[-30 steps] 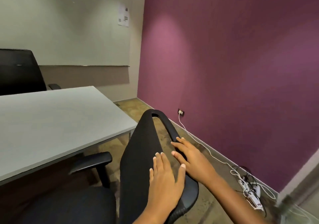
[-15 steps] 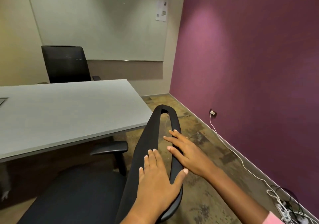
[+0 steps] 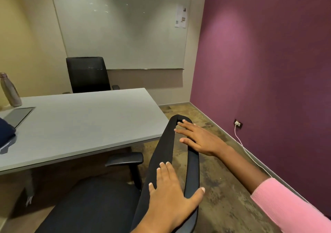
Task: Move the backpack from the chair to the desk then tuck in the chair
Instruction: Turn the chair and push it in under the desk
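Note:
The black office chair stands at the near edge of the grey desk, its armrest just below the desk edge. My left hand lies over the top of the backrest, fingers on the front and thumb hooked behind the rim. My right hand rests flat farther along the rim, fingers spread. The dark blue backpack lies on the desk at the far left, cut off by the frame edge. The seat holds nothing.
A metal bottle stands at the desk's far left. A second black chair sits behind the desk, under a whiteboard. The purple wall on the right has a socket with a white cable running along the floor.
My view has swung left, bringing the bottle and backpack into sight. My right hand has slid farther along the backrest rim, away from my left hand.

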A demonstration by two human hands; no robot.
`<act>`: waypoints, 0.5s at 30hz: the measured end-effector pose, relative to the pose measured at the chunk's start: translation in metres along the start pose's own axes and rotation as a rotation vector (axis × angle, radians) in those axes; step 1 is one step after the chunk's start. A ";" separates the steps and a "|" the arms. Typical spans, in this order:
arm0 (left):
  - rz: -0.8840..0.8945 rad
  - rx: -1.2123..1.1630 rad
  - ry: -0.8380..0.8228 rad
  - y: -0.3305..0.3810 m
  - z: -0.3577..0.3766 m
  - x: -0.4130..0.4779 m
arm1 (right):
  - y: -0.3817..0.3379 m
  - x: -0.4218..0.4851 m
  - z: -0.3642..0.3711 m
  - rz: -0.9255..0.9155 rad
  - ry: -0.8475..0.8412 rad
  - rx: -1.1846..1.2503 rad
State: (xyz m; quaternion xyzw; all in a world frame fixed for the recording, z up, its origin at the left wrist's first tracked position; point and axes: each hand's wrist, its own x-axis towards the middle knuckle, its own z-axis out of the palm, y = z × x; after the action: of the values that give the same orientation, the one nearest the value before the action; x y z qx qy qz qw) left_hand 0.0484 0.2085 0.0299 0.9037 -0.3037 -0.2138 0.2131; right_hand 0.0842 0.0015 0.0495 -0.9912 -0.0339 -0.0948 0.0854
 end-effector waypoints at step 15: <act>-0.353 0.197 0.273 0.038 0.018 0.007 | 0.046 0.055 0.003 -0.311 -0.251 -0.022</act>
State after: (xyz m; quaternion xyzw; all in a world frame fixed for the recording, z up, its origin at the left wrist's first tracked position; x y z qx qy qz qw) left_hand 0.0269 0.1723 0.0330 0.9797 -0.1287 -0.0929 0.1225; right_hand 0.1423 -0.0407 0.0496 -0.9790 -0.1960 0.0169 0.0538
